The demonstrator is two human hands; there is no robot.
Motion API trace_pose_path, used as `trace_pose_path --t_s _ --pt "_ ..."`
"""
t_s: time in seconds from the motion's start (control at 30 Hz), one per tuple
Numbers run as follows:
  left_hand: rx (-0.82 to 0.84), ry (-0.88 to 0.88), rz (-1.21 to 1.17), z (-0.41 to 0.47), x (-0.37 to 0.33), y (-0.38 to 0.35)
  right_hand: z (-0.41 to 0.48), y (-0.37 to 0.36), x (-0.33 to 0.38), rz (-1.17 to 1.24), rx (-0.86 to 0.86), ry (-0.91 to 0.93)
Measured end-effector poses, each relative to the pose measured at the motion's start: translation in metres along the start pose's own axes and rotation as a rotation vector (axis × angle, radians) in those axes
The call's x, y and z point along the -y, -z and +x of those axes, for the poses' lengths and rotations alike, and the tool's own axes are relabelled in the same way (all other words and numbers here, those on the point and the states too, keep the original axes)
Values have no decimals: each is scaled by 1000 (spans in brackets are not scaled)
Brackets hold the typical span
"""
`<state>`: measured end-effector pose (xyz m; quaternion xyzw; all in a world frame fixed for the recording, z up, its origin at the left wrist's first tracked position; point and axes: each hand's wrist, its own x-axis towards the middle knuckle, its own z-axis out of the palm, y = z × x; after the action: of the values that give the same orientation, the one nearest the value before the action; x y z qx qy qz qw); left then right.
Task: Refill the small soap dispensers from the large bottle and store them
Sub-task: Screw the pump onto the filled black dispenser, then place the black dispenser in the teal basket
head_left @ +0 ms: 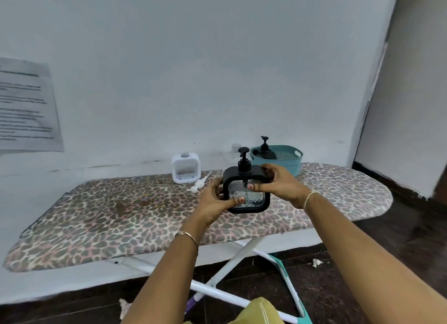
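Leopard-print ironing board (108,217) against a pale wall; both forearms reach forward over it, holding the black soap dispenser (252,199) upright between them; the left hand (215,200) curls round its lower left edge, thumb across the clear front; the right hand (278,183) grips the upper right corner, thumb on the front; a second black dispenser (264,152) sits in the teal basket (287,165) behind.

We face a pale bluish-white wall (217,69) with what looks like a printed sheet (26,106) at left, its text blurred. A leopard-print ironing board (108,217) stands on white crossed legs (238,258) over a dark floor (416,231).
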<state>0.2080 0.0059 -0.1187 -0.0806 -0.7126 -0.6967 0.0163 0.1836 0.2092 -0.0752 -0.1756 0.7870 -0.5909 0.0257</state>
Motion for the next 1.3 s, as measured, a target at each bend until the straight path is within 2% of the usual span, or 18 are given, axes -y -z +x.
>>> trace_pose_path --t_s 0.2,0.37,0.57,0.73,0.93,1.03,1.17,1.3 --pt "45 -17 63 24 0 -56 -3 58 -14 9 -134 -20" --pt "186 49 152 51 16 -90 17 98 -31 -4 -355 -27" --pt "299 118 363 91 44 -115 67 124 -34 -104 -711 -49" --pt "230 106 524 129 66 -121 118 140 -35 -140 -890 -126" --pt "8 32 585 167 74 -130 163 149 -60 -273 -884 -204" --pt "-130 5 526 180 77 -137 181 152 -66 -302 -862 -210" --pt "-292 12 475 190 77 -145 201 146 -78 -352 -773 -236" --pt "-367 13 403 201 73 -147 215 136 -92 -413 -680 -275"
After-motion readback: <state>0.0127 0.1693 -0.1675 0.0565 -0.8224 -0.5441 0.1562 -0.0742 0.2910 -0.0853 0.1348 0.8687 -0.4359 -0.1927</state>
